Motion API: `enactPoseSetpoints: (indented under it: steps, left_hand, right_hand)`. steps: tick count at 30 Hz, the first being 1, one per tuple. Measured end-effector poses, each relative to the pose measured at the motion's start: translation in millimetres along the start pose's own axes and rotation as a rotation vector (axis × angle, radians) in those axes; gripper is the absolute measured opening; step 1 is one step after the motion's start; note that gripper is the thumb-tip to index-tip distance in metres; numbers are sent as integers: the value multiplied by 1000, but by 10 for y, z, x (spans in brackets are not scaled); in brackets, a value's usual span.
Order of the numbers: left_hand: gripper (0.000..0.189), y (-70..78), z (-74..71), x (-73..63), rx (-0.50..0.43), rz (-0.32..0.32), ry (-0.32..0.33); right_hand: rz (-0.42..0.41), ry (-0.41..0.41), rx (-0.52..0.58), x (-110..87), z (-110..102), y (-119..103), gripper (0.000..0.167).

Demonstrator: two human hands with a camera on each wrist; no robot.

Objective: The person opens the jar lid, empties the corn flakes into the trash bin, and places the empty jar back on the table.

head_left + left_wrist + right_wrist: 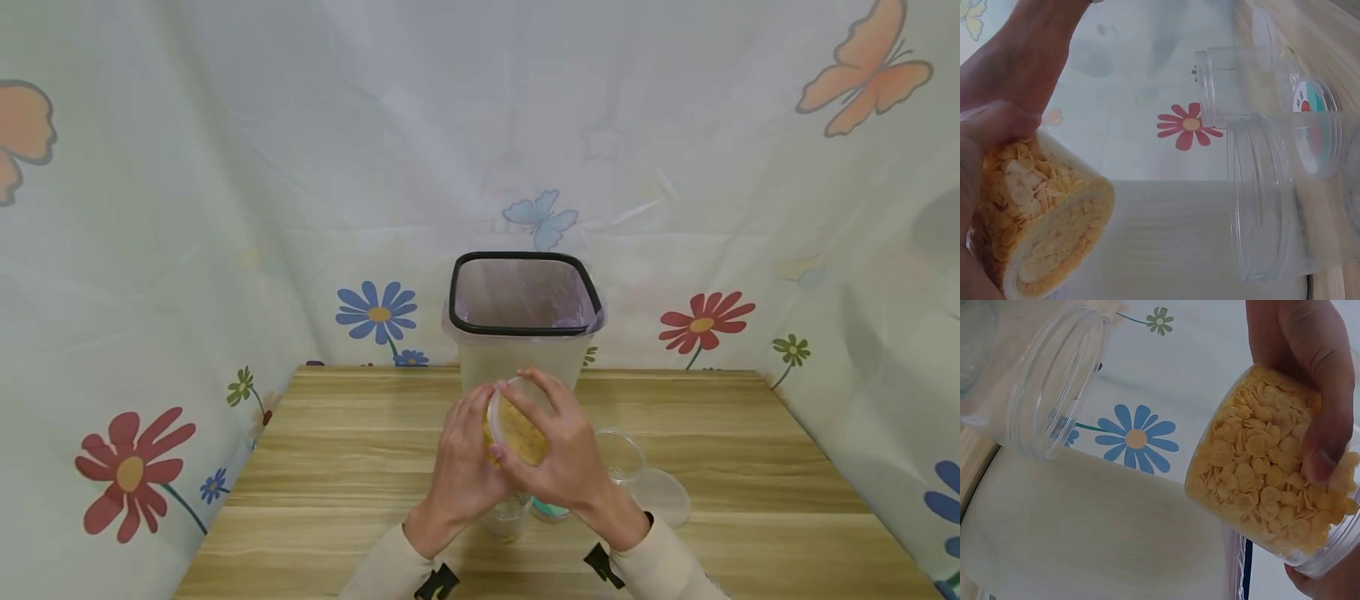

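Holds a clear screw-top jar of cornflakes (1260,456) tilted above the bench (337,467): with the left hand (461,458) curled round the side, and with the right hand (562,442) bent over one end, seemingly capped by a translucent lid (525,437), fingers spread about its edge. Judging by the thin, dry contents, probably light for its bulk; likely stiff-walled, smooth and a little slippery. Best wrapped round the middle of the body and steadied at the lid's edge, without hard squeezing or shaking, for fear of crumbling the brittle cornflakes. Farther out, in the head view, find an open clear jar (506,523) at 6 o'clock, a green-labelled lid (551,510) at 5, another clear jar (618,454) between 3 and 4, a loose translucent disc (663,497) at 4, and a black-rimmed bin (517,354) at 12. Only there, look into the bin. From the left wrist, see the ringed base and the printed label, mostly hidden from above; from the right wrist, single flakes through the wall, and a threaded mouth at 10 o'clock.
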State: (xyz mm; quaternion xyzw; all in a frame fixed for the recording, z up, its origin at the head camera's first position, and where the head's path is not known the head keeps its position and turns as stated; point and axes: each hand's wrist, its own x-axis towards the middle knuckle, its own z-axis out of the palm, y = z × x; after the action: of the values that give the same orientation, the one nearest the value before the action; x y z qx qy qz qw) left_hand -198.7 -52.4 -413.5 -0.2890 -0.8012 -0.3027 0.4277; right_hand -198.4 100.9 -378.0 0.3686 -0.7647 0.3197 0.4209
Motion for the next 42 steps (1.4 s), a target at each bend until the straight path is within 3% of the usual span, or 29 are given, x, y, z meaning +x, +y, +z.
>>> enactPoseSetpoints:
  steps: [12,19,23,28,37,42]
  left_hand:
    - [101,19,-48,22,-87,-46,-95]
    - [105,-16,-147,13,-314,-166,-247]
    - [107,-33,-167,2,-341,-183,-276]
    - [109,-76,-152,-16,-190,-115,-227]
    - [100,-134,-117,-18,58,34,-85]
    - [91,-159,-102,-14,178,118,-32]
  right_hand:
    - [-105,30,27,43,-54,28,55]
    - [-233,-36,88,101,-107,65,51]
    - [-253,-102,114,114,-127,85,53]
    - [-175,-194,42,104,-171,63,65]
    - [164,-350,-56,89,-286,-71,87]
    - [282,-382,-71,89,-295,-125,90]
